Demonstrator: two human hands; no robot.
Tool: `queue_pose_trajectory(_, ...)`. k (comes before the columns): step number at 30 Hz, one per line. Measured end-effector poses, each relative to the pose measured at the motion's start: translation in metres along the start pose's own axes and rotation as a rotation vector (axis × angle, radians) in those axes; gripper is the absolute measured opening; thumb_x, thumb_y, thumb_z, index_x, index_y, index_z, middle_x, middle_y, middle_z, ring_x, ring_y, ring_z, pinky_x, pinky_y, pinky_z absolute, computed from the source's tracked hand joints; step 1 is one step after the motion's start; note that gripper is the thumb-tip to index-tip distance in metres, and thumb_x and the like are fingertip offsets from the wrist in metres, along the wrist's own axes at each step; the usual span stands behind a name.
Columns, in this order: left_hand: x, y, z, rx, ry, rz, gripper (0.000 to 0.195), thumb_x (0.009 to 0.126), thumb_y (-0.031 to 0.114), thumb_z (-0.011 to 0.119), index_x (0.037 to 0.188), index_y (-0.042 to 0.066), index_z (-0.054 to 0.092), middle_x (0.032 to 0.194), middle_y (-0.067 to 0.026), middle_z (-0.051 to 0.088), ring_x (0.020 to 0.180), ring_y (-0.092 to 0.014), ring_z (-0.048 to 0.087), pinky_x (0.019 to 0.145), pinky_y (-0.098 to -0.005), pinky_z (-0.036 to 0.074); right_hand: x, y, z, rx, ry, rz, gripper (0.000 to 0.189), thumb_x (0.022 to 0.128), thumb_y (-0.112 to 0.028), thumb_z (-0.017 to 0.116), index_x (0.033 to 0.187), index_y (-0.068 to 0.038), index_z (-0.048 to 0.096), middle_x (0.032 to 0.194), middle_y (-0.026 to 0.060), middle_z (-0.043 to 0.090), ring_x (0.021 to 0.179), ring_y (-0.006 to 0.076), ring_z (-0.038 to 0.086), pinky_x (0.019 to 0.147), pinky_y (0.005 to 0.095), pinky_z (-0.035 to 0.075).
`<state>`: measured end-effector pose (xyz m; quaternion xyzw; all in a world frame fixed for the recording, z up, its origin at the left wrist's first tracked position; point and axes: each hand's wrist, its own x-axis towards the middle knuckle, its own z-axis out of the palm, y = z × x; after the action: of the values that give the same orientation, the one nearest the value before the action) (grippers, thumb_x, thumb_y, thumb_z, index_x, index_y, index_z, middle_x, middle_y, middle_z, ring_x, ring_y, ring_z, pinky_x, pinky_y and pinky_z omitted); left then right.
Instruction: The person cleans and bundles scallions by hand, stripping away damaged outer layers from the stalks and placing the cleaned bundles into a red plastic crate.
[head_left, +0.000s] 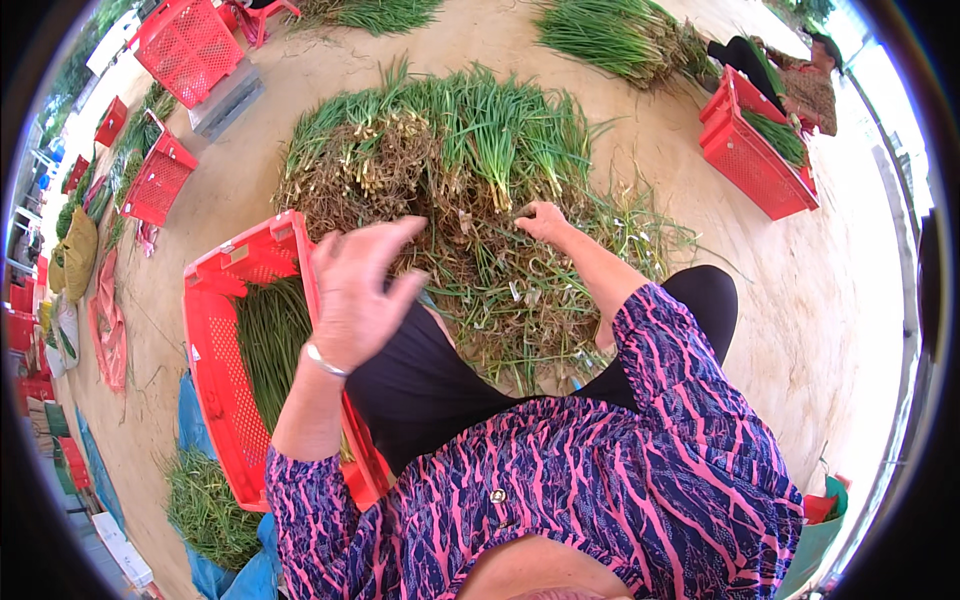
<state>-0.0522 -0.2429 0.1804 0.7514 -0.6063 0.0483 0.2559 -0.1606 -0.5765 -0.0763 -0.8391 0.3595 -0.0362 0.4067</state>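
Note:
My left hand (364, 281), blurred, is raised beside the inner rim of a red perforated plastic crate (214, 360), fingers apart and nothing seen in it. Long green stalks (274, 345) lie lengthwise inside the crate. Close to the roots of a heap of scallion-like greens (517, 127) is my right hand (545, 223). Its fingers are curled, and whether something thin is pinched there cannot be made out. Brown tangled roots (360, 165) face me along the heap's near side. Between my legs spreads a litter of torn leaves and root trimmings (525, 307).
At the right, a person (806, 82) sits behind another red crate (757, 165) holding greens. More greens (607, 37) lie at the far side. Red crates (161, 176) and sacks (75, 255) line the left. Leaf scraps (214, 510) rest on blue sheeting (206, 574) behind my crate.

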Motion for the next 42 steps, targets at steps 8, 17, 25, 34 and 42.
queue_pose_trajectory(8, 0.036, 0.05, 0.082, 0.036, -0.596, 0.541, 0.059, 0.075, 0.026, 0.073, 0.13, 0.019, 0.054, 0.088, -0.0029, 0.057, 0.087, -0.022, 0.059, 0.083, -0.0396, 0.041, 0.056, -0.031, 0.005, -0.029, 0.09, 0.256, 0.069, 0.072, -0.052, 0.073, 0.106, 0.007, 0.061, 0.111, 0.0273, 0.063, 0.107, 0.0371, 0.06, 0.091, 0.0422, 0.048)
queue_pose_trajectory(17, 0.038, 0.061, 0.066, -0.171, -1.0, 0.39, 0.074, 0.074, 0.03, 0.075, 0.14, 0.016, 0.043, 0.101, -0.0128, 0.062, 0.094, -0.031, 0.064, 0.075, -0.0469, 0.048, 0.09, -0.02, 0.033, 0.006, -0.005, 0.395, 0.051, 0.069, -0.036, 0.08, 0.098, 0.003, 0.063, 0.097, 0.0188, 0.067, 0.089, 0.0321, 0.067, 0.079, 0.0377, 0.054)
queue_pose_trajectory(25, 0.054, 0.061, 0.044, -0.162, -1.029, 0.347, 0.07, 0.074, 0.029, 0.076, 0.137, 0.012, 0.049, 0.101, -0.0162, 0.063, 0.097, -0.034, 0.063, 0.081, -0.0449, 0.05, 0.099, -0.011, -0.039, 0.319, 0.023, 0.497, 0.021, 0.073, -0.015, 0.067, 0.081, 0.004, 0.063, 0.078, 0.0131, 0.062, 0.065, 0.0195, 0.055, 0.057, 0.0335, 0.045)
queue_pose_trajectory(34, 0.056, 0.059, 0.049, -0.208, -1.032, 0.311, 0.072, 0.072, 0.024, 0.077, 0.136, 0.013, 0.047, 0.099, -0.0132, 0.061, 0.091, -0.031, 0.065, 0.072, -0.0457, 0.051, 0.105, -0.044, -0.043, 0.243, 0.305, 0.256, 0.046, 0.068, -0.028, 0.067, 0.09, 0.012, 0.062, 0.086, 0.0241, 0.066, 0.078, 0.0317, 0.064, 0.067, 0.0394, 0.049)
queue_pose_trajectory(42, 0.058, 0.051, 0.048, -0.216, -1.001, 0.292, 0.073, 0.072, 0.023, 0.078, 0.137, 0.012, 0.046, 0.098, -0.013, 0.061, 0.092, -0.032, 0.064, 0.076, -0.0444, 0.051, 0.116, 0.014, -0.104, 0.509, -0.069, 0.377, 0.023, 0.08, -0.024, 0.068, 0.08, -0.001, 0.065, 0.074, 0.0085, 0.066, 0.059, 0.0158, 0.059, 0.049, 0.0322, 0.043)
